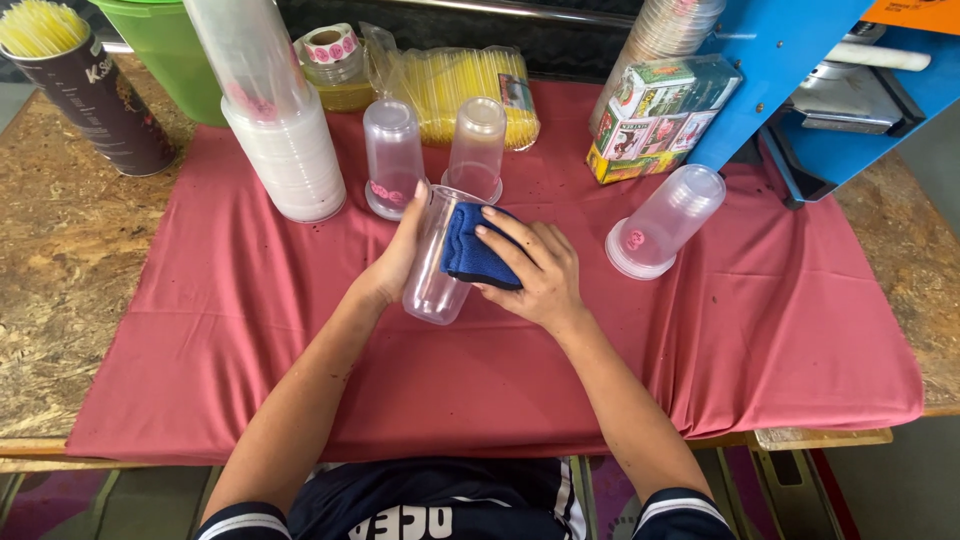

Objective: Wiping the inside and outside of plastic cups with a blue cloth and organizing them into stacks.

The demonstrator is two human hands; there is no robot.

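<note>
A clear plastic cup [437, 262] is gripped by the curled left hand [397, 262], a blue cloth [470, 250] is pressed against it under the half-closed right hand [535, 272], and upturned cups [392, 157] stand just behind.

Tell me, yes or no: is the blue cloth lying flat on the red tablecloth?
No: the right hand presses the blue cloth against the clear plastic cup, which the left hand holds above the red tablecloth.

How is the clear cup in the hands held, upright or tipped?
Tipped. The clear cup leans in the left hand, base toward the person, while the right hand presses a blue cloth against it.
</note>
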